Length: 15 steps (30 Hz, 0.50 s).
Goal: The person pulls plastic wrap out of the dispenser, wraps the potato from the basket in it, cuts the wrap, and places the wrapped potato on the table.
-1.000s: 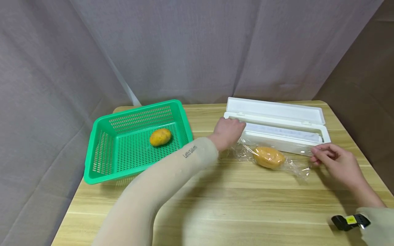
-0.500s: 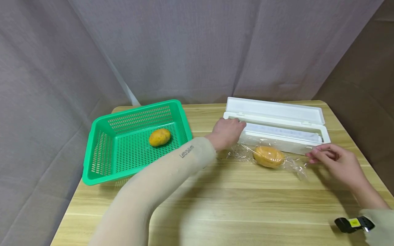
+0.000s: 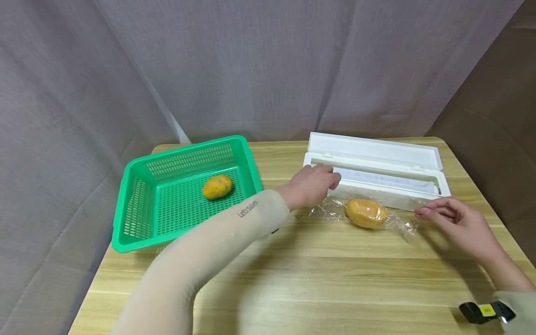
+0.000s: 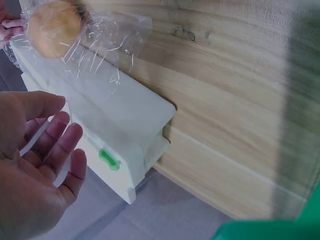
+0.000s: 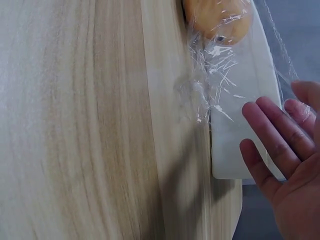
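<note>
Wood tbl (image 3: 335,279) takes up the foreground. R hand (image 3: 465,223) looks to pinch film (image 3: 404,225) btwn thumb & forefinger, other fingers loose. Wrapped potato (image 3: 366,214) sits btwn the hands, just in front of the white box (image 3: 360,164), film crumpled out both sides of it. L hand (image 3: 311,184) is at the box's L end, fingers half curled, thumb close to fingertips; can't tell if it's got the film.

To do this well, I'd say: get a firm pinch both ends, pull film flat w/ even tension, keep it from sticking to itself, don't drag the box.

Off L, green basket (image 3: 121,232) w/ a 2nd potato (image 3: 217,187), unwrapped. Box lid is up, roll (image 3: 389,180) inside. Far back: grey curtain (image 3: 251,70).
</note>
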Motion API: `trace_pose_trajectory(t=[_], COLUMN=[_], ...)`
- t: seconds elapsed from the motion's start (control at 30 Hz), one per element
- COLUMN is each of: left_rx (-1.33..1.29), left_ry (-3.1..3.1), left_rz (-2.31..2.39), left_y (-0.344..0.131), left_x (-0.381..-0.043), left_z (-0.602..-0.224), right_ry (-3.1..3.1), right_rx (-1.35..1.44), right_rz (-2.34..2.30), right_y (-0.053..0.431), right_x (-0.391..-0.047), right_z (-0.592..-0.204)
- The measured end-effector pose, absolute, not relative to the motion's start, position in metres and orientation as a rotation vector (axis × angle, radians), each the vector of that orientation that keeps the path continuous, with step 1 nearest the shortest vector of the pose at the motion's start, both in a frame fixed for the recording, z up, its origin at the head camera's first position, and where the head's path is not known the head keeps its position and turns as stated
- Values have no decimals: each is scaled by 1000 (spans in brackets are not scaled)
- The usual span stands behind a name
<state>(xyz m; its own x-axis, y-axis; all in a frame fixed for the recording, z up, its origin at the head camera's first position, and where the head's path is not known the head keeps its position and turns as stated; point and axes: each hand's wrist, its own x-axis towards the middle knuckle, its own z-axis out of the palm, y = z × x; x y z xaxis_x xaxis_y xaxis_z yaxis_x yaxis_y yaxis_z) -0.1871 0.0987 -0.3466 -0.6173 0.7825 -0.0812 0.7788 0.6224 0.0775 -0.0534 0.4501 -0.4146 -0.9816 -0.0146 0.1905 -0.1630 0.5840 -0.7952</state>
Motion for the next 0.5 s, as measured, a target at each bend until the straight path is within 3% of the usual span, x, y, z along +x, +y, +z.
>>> trace_pose_trajectory(t=[0.5], left_rx=[1319], left_ry=[2623], left_rz=[300], left_y=[97], left_x=[-187], left_z=[-352], right_ry=[-2793], right_rx=[62], right_rz=[722], right_y=[449], right_x=[-54], right_z=[-414])
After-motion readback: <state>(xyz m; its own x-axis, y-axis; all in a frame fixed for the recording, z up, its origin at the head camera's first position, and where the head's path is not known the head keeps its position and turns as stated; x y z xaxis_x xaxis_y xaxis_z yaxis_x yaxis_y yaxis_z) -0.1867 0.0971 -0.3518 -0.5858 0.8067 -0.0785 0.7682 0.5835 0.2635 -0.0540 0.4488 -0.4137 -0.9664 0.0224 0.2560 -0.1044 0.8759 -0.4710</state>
